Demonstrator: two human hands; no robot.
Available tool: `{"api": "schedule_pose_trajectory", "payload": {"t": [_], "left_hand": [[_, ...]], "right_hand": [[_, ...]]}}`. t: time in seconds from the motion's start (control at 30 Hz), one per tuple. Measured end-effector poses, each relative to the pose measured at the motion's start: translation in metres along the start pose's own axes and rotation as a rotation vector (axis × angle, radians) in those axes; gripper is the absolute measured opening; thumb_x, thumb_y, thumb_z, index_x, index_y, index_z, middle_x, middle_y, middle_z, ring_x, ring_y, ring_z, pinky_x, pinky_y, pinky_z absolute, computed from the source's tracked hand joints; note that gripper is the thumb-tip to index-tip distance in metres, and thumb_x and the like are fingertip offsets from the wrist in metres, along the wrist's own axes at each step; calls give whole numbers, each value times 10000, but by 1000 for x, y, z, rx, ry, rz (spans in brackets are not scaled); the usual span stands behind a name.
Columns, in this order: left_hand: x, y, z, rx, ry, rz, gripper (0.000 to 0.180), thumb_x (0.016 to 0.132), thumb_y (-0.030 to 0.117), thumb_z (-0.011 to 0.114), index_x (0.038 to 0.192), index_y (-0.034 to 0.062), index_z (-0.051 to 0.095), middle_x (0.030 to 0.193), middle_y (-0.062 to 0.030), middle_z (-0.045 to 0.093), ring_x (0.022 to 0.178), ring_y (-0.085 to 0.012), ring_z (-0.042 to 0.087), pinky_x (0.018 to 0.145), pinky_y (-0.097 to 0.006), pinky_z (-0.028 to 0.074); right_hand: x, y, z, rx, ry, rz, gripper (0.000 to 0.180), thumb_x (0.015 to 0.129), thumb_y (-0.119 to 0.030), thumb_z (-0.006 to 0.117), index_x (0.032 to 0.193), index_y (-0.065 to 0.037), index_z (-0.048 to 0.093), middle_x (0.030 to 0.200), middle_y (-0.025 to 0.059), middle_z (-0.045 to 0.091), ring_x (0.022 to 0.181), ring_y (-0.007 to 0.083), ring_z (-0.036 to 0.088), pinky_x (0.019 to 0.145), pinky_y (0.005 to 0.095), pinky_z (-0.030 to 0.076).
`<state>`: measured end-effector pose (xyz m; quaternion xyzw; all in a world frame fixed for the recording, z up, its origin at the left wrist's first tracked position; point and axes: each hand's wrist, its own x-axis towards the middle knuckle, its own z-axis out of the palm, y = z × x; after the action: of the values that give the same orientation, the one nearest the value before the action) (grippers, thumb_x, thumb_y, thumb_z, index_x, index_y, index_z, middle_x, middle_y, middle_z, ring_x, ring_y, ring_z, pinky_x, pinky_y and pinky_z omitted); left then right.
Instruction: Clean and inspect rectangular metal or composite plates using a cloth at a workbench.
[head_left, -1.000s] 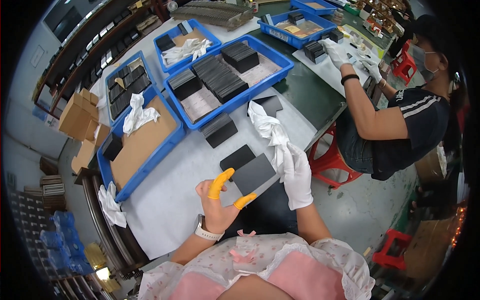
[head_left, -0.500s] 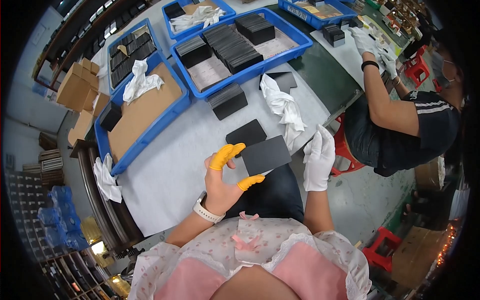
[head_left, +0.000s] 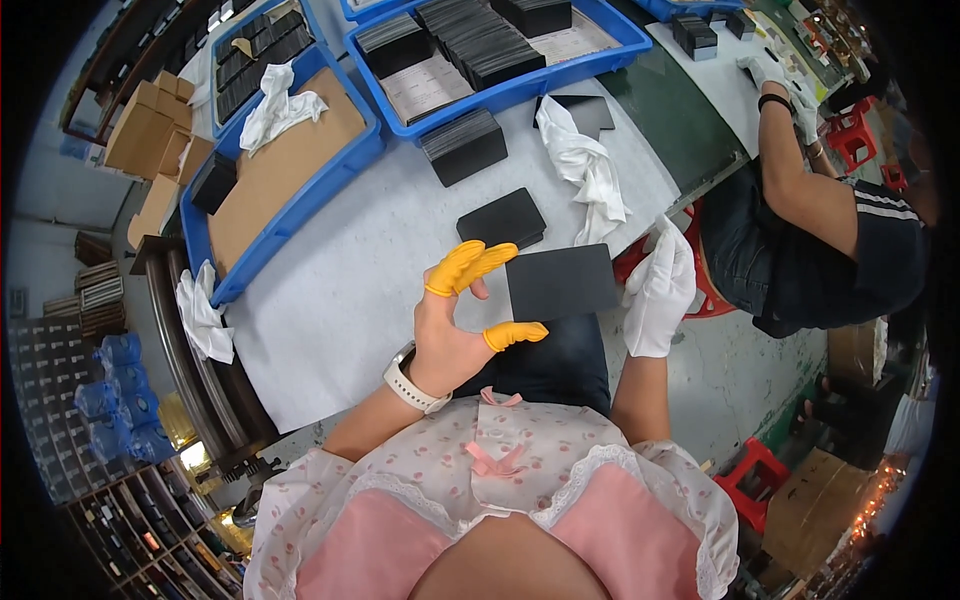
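Note:
A flat black plate (head_left: pixel 562 285) hangs in front of me over the table's near edge. My left hand (head_left: pixel 455 320), with yellow finger cots on the thumb and two fingers, grips it by opposite edges near its left end. Beside the plate's right edge is my white-gloved right hand (head_left: pixel 660 292). Its fingers point up, loosely extended; whether it touches the edge I cannot tell. Just beyond the held plate lies a small stack of black plates (head_left: pixel 502 217) on the white-covered table (head_left: pixel 330 290).
Farther back stands a row of black plates (head_left: pixel 464 147) near a blue tray (head_left: pixel 425 127) filled with more. A crumpled white cloth (head_left: pixel 585 170) lies to its right. At left is a cardboard-lined blue tray (head_left: pixel 290 180). A co-worker (head_left: pixel 815 210) sits at the right.
The held plate has shifted right and turned nearly level, appearing larger. My right hand has come closer to its right edge. The view has tilted, so the table sits higher.

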<state>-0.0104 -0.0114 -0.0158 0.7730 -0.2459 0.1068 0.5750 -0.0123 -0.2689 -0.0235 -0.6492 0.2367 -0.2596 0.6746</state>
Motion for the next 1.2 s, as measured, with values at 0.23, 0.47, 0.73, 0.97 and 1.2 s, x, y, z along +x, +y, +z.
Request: {"api": "schedule_pose_trajectory", "payload": {"t": [0.23,0.47,0.73,0.97,1.2], "left_hand": [[0,-1,1,24,-16,8,1136,610,241,1070,1540,71,441,1424,-180,707,958,-174,579,908,-331,480],[10,18,-3,189,-113,51,954,649,328,1038,1457,92,590,1316,-22,750,873,-198,537,908,-364,440],[5,15,-9,140,-124,-80,887,645,366,1040,1409,104,673,1019,-3,616,989,-241,484,923,-386,420],[3,16,-12,226,-163,-5,971,634,336,1054,1457,79,607,1246,-29,692,966,-194,534,911,-345,464],[8,11,-19,251,-139,77,1038,642,293,1065,1509,61,543,1331,-58,710,943,-179,554,857,-312,522]], "right_hand": [[-10,-29,22,199,-82,173,512,1036,-48,725,1501,19,521,965,27,668,765,74,629,677,209,518],[-20,-31,9,288,-540,245,440,983,37,757,1399,-15,623,996,-54,636,862,28,585,768,192,482],[-24,-37,9,234,-533,258,391,1059,-54,685,1445,-23,628,965,-64,584,842,28,514,771,208,438],[-21,-34,12,207,-506,257,499,1052,-55,692,1534,-43,562,1012,-51,583,879,28,512,781,215,440],[-20,-41,9,168,-663,233,491,1054,-35,675,1534,-34,571,1042,-68,603,856,15,511,761,194,425]]}}
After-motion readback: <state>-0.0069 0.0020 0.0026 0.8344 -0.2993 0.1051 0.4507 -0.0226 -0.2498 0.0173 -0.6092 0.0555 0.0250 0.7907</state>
